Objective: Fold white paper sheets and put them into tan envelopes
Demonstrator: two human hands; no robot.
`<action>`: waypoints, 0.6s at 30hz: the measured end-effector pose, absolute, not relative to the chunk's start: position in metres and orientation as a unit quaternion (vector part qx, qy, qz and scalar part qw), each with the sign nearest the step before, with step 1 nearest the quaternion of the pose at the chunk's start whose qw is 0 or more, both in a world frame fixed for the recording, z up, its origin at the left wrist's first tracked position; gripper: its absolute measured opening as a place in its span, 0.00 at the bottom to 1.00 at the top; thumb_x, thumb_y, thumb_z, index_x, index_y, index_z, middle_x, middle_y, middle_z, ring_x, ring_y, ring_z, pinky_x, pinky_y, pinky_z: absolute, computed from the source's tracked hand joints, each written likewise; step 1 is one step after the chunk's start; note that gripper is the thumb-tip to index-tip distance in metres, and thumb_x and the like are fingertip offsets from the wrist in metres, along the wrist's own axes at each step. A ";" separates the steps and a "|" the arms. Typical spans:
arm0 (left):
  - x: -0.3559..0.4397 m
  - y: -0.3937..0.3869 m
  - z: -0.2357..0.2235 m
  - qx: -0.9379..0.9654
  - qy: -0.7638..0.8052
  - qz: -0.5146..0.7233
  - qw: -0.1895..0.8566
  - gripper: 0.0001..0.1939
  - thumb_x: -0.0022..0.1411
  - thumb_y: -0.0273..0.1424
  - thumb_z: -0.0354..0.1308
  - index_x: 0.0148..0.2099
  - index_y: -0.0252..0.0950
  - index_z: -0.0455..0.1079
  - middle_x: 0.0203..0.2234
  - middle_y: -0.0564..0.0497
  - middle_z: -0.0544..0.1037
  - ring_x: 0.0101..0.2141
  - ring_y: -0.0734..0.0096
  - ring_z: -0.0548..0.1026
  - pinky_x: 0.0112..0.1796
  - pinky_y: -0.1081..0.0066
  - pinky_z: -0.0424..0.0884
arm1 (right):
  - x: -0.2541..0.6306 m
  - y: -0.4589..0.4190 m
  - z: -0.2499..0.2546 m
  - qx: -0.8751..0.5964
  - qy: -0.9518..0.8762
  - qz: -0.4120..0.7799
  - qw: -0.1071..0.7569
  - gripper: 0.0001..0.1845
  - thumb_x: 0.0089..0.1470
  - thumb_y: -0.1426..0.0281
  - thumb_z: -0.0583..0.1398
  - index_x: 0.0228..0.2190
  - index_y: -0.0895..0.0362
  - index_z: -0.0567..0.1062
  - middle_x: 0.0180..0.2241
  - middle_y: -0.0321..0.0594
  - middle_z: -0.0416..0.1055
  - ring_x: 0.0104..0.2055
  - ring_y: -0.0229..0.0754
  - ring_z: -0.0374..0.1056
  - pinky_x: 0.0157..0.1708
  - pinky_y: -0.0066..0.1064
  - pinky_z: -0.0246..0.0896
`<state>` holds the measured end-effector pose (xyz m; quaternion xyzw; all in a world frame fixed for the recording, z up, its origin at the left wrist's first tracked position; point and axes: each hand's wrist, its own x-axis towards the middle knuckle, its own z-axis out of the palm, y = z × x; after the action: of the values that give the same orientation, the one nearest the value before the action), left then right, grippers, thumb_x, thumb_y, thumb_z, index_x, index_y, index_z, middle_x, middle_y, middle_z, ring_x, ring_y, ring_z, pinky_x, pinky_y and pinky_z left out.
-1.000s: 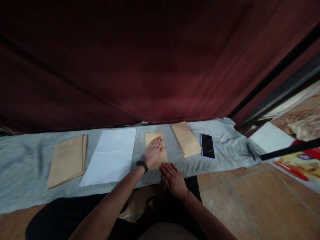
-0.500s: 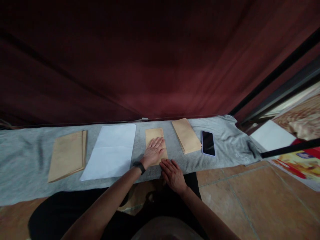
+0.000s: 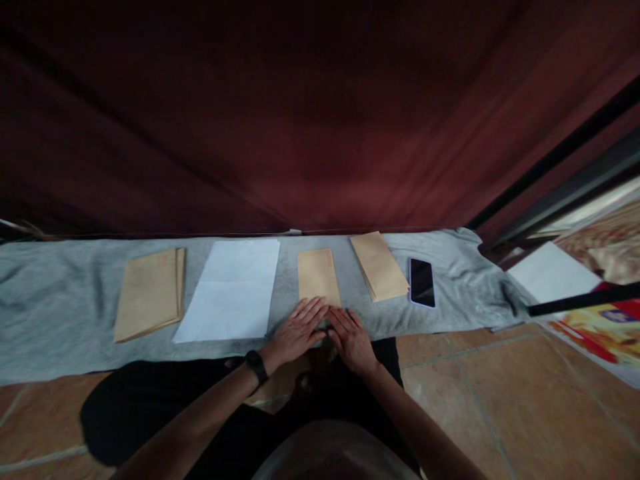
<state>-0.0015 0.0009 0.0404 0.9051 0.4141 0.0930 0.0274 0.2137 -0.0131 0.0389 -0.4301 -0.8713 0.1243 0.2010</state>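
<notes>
Here, the left hand (image 3: 294, 333) and right hand (image 3: 355, 345) rest slightly spread fingers (image 3: 311, 310) on the middle envelope (image 3: 317, 275).

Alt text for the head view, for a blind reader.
Left hand and right hand rest at the near end of a brown envelope on gray cloth. White paper and larger envelopes lie left, stacked envelopes and a phone right.
</notes>
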 end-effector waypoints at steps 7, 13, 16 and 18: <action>-0.017 -0.017 0.036 0.896 0.432 0.096 0.029 0.36 0.72 0.48 0.44 0.73 0.32 0.45 0.70 0.40 0.52 0.69 0.61 0.50 0.66 0.59 0.50 | 0.205 -0.016 0.034 -0.436 -0.878 0.073 0.184 0.30 0.69 0.61 0.50 0.67 0.58 0.56 0.66 0.45 0.58 0.68 0.47 0.53 0.68 0.47 0.45; -0.032 -0.030 0.042 0.893 0.438 0.101 0.018 0.36 0.72 0.47 0.45 0.73 0.32 0.46 0.70 0.40 0.54 0.69 0.60 0.51 0.66 0.58 0.52 | 0.231 -0.017 0.032 -0.451 -0.875 0.053 0.169 0.30 0.69 0.63 0.50 0.68 0.57 0.53 0.67 0.44 0.55 0.69 0.46 0.53 0.69 0.46 0.43; -0.037 -0.035 0.046 0.892 0.442 0.094 0.013 0.36 0.72 0.46 0.45 0.73 0.32 0.46 0.69 0.40 0.55 0.69 0.59 0.51 0.66 0.59 0.52 | 0.239 -0.018 0.035 -0.451 -0.874 0.057 0.171 0.30 0.69 0.64 0.50 0.68 0.57 0.53 0.67 0.44 0.57 0.68 0.47 0.54 0.69 0.47 0.44; -0.039 -0.037 0.047 0.891 0.445 0.089 0.012 0.36 0.72 0.46 0.45 0.73 0.32 0.45 0.69 0.40 0.55 0.69 0.60 0.51 0.66 0.59 0.52 | 0.239 -0.018 0.036 -0.452 -0.872 0.061 0.178 0.29 0.69 0.64 0.49 0.67 0.57 0.55 0.66 0.45 0.58 0.68 0.48 0.54 0.68 0.49 0.44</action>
<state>-0.0394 -0.0375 0.0466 0.8912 0.4445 0.0892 0.0125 0.2394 -0.0179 0.0365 -0.4522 -0.8718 0.0605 0.1782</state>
